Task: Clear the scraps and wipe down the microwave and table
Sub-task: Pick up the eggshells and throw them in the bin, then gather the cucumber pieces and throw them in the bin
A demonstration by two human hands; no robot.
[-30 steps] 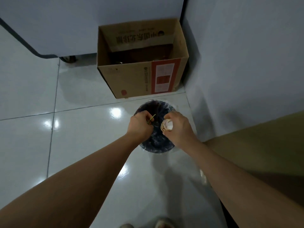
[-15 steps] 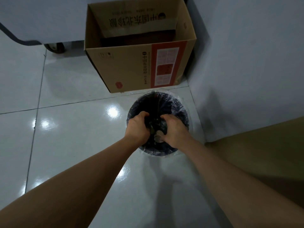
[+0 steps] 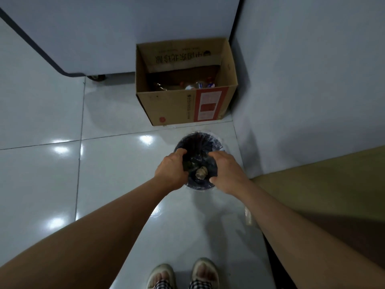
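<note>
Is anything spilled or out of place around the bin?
Nothing stands out. The crumpled pale scrap lies inside the round black lined bin, below both hands, and the glossy white tiled floor around it shows no spill.

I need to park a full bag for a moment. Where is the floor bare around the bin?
Bare tile lies left of the bin, up to the white cabinet and the cardboard box, and in front of it toward the slippers. It is crowded to the right, where the wall and the table close in.
</note>
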